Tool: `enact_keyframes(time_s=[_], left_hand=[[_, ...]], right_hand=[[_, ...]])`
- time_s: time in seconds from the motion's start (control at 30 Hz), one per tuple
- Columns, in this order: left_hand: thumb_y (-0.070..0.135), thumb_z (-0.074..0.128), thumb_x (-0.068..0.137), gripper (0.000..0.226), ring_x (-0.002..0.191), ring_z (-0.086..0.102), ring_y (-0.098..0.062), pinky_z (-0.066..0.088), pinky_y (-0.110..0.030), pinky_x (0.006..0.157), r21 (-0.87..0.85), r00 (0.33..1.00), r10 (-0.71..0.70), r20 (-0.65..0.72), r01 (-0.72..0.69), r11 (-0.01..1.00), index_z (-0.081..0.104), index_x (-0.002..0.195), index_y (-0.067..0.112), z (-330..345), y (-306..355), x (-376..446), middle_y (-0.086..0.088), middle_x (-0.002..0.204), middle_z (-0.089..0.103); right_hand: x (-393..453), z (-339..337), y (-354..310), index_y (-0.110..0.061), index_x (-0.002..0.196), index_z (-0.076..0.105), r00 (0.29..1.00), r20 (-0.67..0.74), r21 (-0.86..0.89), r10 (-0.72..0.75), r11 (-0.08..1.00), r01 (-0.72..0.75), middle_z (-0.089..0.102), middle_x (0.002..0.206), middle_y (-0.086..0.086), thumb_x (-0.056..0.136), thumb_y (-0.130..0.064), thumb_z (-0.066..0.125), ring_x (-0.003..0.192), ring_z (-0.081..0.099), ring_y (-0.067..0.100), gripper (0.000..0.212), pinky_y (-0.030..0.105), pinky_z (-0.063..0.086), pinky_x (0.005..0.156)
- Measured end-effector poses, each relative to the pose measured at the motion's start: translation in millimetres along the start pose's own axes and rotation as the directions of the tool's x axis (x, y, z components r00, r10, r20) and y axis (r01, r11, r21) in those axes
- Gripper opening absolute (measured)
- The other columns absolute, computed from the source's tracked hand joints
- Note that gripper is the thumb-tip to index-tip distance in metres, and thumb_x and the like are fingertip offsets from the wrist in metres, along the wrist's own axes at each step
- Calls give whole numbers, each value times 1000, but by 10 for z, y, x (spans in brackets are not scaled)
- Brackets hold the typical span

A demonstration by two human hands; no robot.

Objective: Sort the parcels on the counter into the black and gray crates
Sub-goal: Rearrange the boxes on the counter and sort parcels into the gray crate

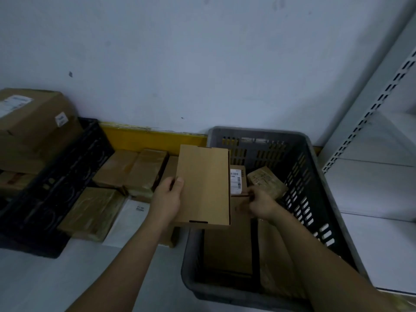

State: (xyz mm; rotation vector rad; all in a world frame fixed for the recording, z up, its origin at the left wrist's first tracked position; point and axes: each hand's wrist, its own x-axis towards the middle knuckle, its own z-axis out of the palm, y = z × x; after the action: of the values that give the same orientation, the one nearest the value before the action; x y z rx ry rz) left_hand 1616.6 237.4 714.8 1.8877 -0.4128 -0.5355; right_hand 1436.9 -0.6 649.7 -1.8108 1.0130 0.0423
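Note:
My left hand (pixel 167 198) grips the left edge of a flat brown cardboard parcel (pixel 203 185), held tilted over the left rim of the gray crate (pixel 258 135). Inside the crate, my right hand (pixel 261 204) has its fingers closed on the edge of a brown box (pixel 239 212). The crate also holds a labelled box (pixel 237 179), a taped parcel (pixel 267 182) and flat cartons (pixel 227 251). The black crate (pixel 56 183) stands at the left with large cardboard boxes (pixel 33 122) in it. Several taped brown parcels (pixel 139 170) and a white envelope (pixel 128 221) lie on the counter between the crates.
A white wall with a yellow strip (pixel 146 137) runs behind the counter. White metal shelving (pixel 382 154) stands right of the gray crate. Bare counter surface (pixel 90 278) lies in front of the parcels.

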Motion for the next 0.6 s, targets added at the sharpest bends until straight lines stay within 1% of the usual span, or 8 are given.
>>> enact_keyframes(time_s=[0.1, 0.17, 0.27, 0.3, 0.37, 0.47, 0.53, 0.6], left_hand=[[45, 47, 113, 22, 97, 64, -10, 45, -30, 69, -44, 1000, 4, 15, -3, 999, 62, 121, 31, 14, 28, 10, 10, 109, 68], [46, 45, 113, 22, 99, 64, -9, 47, -30, 72, -56, 999, 25, 21, -23, 998, 62, 120, 33, -10, 43, 30, 12, 111, 68], [47, 41, 114, 34, 106, 62, -7, 47, -28, 82, -79, 998, 52, -35, -54, 995, 62, 135, 32, -100, 71, 80, 15, 120, 66], [47, 41, 114, 39, 111, 61, -11, 47, -30, 89, -97, 995, 45, -84, -53, 994, 62, 142, 29, -147, 75, 96, 12, 125, 65], [45, 42, 115, 43, 117, 60, -16, 47, -35, 98, -149, 986, 16, -166, -41, 988, 63, 146, 26, -256, 55, 139, 7, 130, 64], [45, 43, 115, 39, 114, 62, -16, 48, -33, 93, -183, 975, -8, -220, -34, 982, 65, 142, 29, -441, -24, 161, 9, 125, 65], [46, 43, 114, 35, 107, 62, -9, 49, -28, 86, -176, 965, -27, -260, -20, 984, 65, 139, 34, -621, -103, 158, 9, 127, 65], [47, 42, 114, 37, 107, 62, -10, 50, -27, 86, -132, 949, -31, -315, -11, 991, 64, 141, 33, -879, -197, 181, 9, 132, 63]], right_hand=[[-83, -199, -194, -14, 131, 59, 980, -196, 182, -32, 981, 69, 70, 126, 10, 86, -9, 91, 91, 69, 17, 55, 28, 61, 65], [-161, -409, -326, -17, 135, 59, 920, -386, 269, -69, 945, 184, 66, 130, 7, 89, -21, 90, 87, 65, 14, 55, 23, 56, 62], [-305, -736, -536, -24, 140, 60, 764, -628, 245, -145, 896, 371, 65, 136, 1, 101, -44, 74, 119, 65, 19, 46, 36, 57, 95], [-341, -800, -602, -27, 146, 56, 725, -666, 191, -178, 898, 397, 64, 137, -4, 105, -50, 65, 123, 62, 17, 48, 37, 53, 101], [-397, -834, -733, -29, 152, 45, 680, -699, 122, -221, 900, 418, 62, 131, -7, 109, -55, 52, 116, 61, 15, 51, 34, 49, 97], [-449, -741, -921, -23, 139, 42, 636, -738, 123, -225, 882, 455, 61, 113, -14, 106, -51, 61, 99, 65, 6, 47, 21, 48, 78], [-482, -661, -1049, -24, 130, 40, 646, -735, 158, -205, 875, 457, 56, 110, -15, 100, -50, 71, 98, 62, 0, 50, 17, 47, 73], [-512, -565, -1190, -26, 128, 41, 716, -676, 252, -175, 858, 448, 59, 115, -10, 95, -49, 75, 100, 65, 8, 53, 28, 56, 76]])
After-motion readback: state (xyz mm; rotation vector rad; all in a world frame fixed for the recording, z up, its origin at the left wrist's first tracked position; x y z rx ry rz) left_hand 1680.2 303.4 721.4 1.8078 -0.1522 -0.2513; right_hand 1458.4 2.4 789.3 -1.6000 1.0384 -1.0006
